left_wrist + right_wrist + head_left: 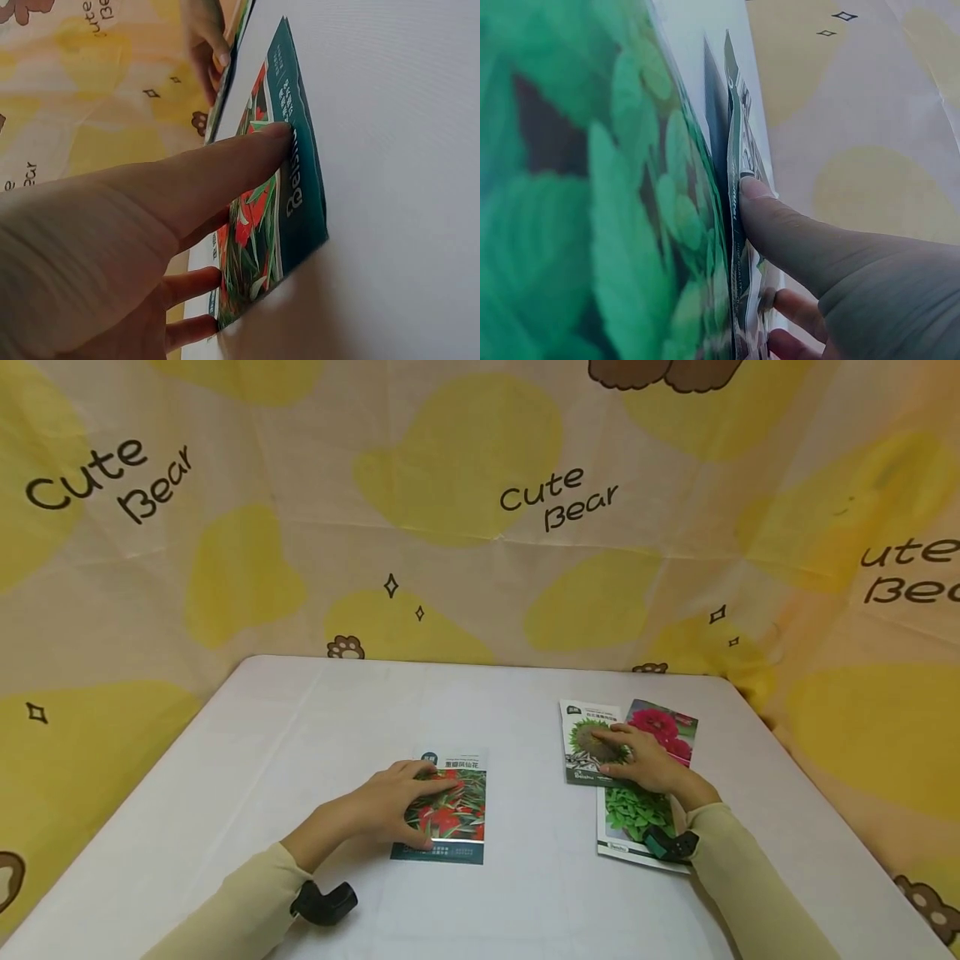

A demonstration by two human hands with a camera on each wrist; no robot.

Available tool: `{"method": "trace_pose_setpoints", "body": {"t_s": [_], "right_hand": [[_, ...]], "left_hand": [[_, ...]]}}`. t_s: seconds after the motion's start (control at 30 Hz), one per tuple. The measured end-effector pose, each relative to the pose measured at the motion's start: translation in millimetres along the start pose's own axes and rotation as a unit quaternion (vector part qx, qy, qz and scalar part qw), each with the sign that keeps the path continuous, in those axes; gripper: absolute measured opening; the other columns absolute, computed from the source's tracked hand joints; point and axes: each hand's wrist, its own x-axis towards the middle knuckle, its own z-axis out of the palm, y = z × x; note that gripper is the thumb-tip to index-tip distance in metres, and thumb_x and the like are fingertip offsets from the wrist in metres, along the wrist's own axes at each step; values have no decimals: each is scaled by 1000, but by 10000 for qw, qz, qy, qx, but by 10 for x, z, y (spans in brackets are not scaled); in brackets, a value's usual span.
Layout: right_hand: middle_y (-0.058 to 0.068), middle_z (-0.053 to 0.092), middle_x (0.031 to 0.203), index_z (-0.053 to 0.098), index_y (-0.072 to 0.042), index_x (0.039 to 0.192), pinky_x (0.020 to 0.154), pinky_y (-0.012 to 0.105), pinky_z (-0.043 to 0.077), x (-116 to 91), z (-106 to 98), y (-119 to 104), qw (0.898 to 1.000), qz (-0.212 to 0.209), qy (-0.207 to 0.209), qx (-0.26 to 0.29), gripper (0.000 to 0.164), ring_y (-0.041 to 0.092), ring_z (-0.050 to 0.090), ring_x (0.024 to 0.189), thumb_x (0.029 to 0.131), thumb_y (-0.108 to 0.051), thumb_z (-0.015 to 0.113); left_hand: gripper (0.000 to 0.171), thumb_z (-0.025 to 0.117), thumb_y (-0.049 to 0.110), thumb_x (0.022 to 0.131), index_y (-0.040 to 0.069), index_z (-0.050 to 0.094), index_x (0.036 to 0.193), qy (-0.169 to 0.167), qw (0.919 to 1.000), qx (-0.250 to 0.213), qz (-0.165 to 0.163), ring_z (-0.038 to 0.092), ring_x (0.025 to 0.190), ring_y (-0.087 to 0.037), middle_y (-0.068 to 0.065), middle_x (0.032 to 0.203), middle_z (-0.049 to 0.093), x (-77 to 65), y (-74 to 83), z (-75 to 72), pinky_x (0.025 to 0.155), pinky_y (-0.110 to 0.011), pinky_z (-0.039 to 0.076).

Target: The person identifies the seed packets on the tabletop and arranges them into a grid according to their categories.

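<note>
A seed packet with red flowers [468, 802] lies on the table, left of the middle. My left hand [386, 802] rests on it with fingers spread, and in the left wrist view the thumb [259, 146] touches its dark green lower band. On the right, my right hand [648, 760] touches a sunflower seed packet [585, 760], its fingers extended over the front. That packet overlaps a green-leaf seed packet [633, 814] and sits beside a pink-flower seed packet [656, 722], partly hidden by the hand. The right wrist view shows the thumb [761, 199] against the sunflower packet's edge.
All packets lie on a white-covered table [525, 893]. A yellow patterned cloth [450, 527] reading "Cute Bear" hangs behind and beside it. Black wrist devices [326, 903] are worn at both cuffs.
</note>
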Motion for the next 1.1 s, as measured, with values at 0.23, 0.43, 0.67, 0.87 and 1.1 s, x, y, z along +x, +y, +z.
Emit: {"method": "trace_pose_setpoints", "body": {"t_s": [0.23,0.43,0.67,0.87,1.1], "right_hand": [[38,35,153,50,-2,147,105,80,23,-7,-6,-33,10000,-66,-11,30,62,63,28,140,93,-22,73],[38,34,153,50,-3,147,105,81,24,-10,10,-16,10000,-54,-11,59,61,63,27,141,93,-22,73],[36,36,153,51,-5,147,106,81,22,-32,58,12,10000,73,-24,29,62,62,27,141,93,-24,73],[36,38,152,52,-4,146,106,80,24,-36,43,6,10000,-55,19,-55,61,61,29,140,92,-22,74],[38,35,153,50,-2,146,105,81,24,-12,12,-8,9999,-105,41,-16,61,63,28,140,93,-22,73]], "left_hand": [[86,86,45,77,29,47,152,99,9999,-66,-60,33,144,-43,-15,156,40,-231,-148,-35,107,-69,33],[86,86,43,75,26,49,150,183,9997,-146,-17,36,140,-47,-18,154,41,-428,-277,-41,103,-71,35],[86,85,45,75,30,47,151,97,9989,-364,-290,31,144,-50,-16,158,37,-642,-443,-37,105,-74,31],[83,82,51,78,32,47,151,286,9978,-485,-339,30,143,-51,-17,159,37,-837,-606,-21,101,-75,34],[77,81,50,79,30,52,148,713,9965,-277,-336,37,138,-48,-16,155,42,-1013,-822,-53,95,-72,41]]}}
